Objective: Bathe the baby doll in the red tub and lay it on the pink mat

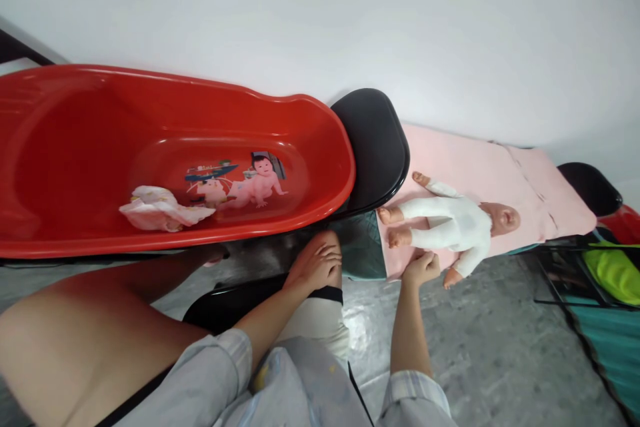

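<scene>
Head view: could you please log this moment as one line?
Left hand: on knee; right hand: at mat edge, near doll; cloth: in tub

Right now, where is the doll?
In the head view, the doll lies right of centre on the pink mat, beside the right hand.

Person is wearing a pale grey-blue top (295,380), front showing a yellow patch (261,377). Left sleeve (200,373) and right sleeve (420,407) are ending in turned-back cuffs (413,383), faint plaid showing. Off-white cloth (317,327) is covering one thigh, black band (327,294) edging it near the knee. Left hand (317,263) and right hand (421,269) are showing bare.
</scene>
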{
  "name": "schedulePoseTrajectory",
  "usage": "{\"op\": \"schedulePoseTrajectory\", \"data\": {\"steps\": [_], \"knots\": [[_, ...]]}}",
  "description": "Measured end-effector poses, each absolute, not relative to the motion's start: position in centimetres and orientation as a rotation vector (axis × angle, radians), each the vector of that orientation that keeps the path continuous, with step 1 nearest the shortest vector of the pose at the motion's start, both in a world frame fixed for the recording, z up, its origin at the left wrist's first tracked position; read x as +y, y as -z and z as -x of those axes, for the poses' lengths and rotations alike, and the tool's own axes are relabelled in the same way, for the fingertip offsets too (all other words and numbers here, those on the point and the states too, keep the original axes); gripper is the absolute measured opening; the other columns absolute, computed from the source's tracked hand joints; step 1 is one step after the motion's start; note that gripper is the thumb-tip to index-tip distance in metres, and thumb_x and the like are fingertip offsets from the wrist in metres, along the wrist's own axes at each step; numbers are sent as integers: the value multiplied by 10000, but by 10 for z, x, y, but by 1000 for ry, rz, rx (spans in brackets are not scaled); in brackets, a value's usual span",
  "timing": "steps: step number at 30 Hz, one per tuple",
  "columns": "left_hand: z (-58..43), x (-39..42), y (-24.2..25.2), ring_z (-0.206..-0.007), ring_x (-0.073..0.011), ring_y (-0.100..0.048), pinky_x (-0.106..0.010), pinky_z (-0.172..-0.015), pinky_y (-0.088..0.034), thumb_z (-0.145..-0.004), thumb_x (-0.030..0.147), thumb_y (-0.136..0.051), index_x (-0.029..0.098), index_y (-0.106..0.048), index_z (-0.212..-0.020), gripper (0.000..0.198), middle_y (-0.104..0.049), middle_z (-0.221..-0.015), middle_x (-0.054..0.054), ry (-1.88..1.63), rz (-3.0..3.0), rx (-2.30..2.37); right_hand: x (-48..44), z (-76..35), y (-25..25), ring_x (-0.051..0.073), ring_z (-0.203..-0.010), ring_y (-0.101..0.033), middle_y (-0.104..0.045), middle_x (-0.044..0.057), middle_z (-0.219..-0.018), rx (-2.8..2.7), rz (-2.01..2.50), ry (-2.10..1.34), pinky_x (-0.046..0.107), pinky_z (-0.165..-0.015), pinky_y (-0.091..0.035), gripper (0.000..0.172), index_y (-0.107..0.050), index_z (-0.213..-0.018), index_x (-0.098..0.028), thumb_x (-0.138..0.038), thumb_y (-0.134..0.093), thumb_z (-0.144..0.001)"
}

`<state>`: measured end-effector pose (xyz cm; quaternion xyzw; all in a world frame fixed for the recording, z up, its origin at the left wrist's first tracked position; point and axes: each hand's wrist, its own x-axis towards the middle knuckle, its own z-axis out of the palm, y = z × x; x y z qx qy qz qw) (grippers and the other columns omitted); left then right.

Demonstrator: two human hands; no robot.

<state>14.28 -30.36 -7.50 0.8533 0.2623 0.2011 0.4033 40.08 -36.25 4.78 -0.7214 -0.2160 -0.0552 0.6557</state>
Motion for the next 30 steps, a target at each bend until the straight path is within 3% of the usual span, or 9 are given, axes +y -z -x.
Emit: {"op": "schedulePoseTrajectory", "data": {"steps": [9,15,20,25,30], "knots": [[-143,-303,67,-1393,-213,-543,-440,-1319,-216,-950,145,-574,240,-819,-1076,292,-774,-1255,-10,-517,-2143,686,-361,-397,-52,343,-1094,-661,-532,66,-714,-343,1849,181,614,-1000,-529,344,-492,-577,-268,-418,-527,-885],[-142,-303,62,-1342,-207,-577,-446,-1304,-242,-953,124,-574,240,-815,-1075,294,-779,-1237,-1,-542,-2131,680,-360,-395,-54,389,-1234,-617,-647,106,-881,-407,1704,141,605,-903,-563,260,-536,-601,-246,-354,-572,-836],[-142,-302,62,-1335,-229,-588,-446,-1303,-235,-961,123,-559,233,-819,-1059,299,-783,-1229,-18,-559,-2105,680,-360,-396,-52,380,-1153,-668,-607,98,-749,-327,1784,195,607,-967,-544,350,-558,-589,-245,-386,-515,-906],[-142,-302,63,-1343,-227,-586,-440,-1306,-225,-956,126,-570,227,-817,-1059,286,-783,-1232,-14,-547,-2097,688,-358,-389,-60,391,-1263,-630,-705,112,-970,-283,1811,114,589,-904,-587,268,-707,-786,-255,-381,-510,-917],[-143,-302,66,-1335,-216,-588,-446,-1306,-234,-958,125,-564,234,-815,-1066,294,-781,-1233,-8,-557,-2119,688,-355,-382,-69,399,-1294,-599,-690,126,-978,-179,1801,56,558,-895,-581,312,-686,-737,-233,-355,-471,-928]]}}
